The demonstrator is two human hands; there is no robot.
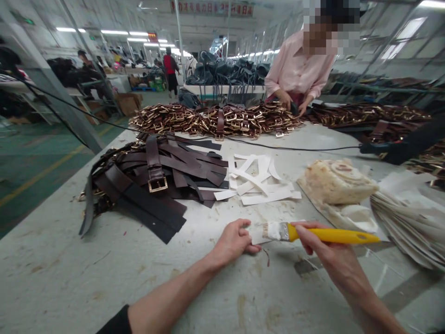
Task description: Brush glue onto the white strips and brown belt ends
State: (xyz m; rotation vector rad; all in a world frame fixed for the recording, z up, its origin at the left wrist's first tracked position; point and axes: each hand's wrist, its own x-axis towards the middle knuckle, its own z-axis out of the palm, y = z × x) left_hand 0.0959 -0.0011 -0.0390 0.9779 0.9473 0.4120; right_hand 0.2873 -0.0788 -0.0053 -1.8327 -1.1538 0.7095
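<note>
My right hand (321,246) is closed on a brush with a yellow handle (333,235); its white, glue-caked bristles rest on a small white strip (255,237) lying on the table. My left hand (234,241) presses its fingers on the left end of that strip, pinning it down. Just beyond lies a loose heap of white paper strips (260,183). To the left of those sits a pile of dark brown belts (153,178) with gold buckles.
A glue-crusted lump (333,181) sits on sheets at right, beside a stack of papers (406,222). Heaps of buckled straps (222,119) line the far edge, where a person in a pink shirt (299,69) works. A black cable (295,148) crosses the table.
</note>
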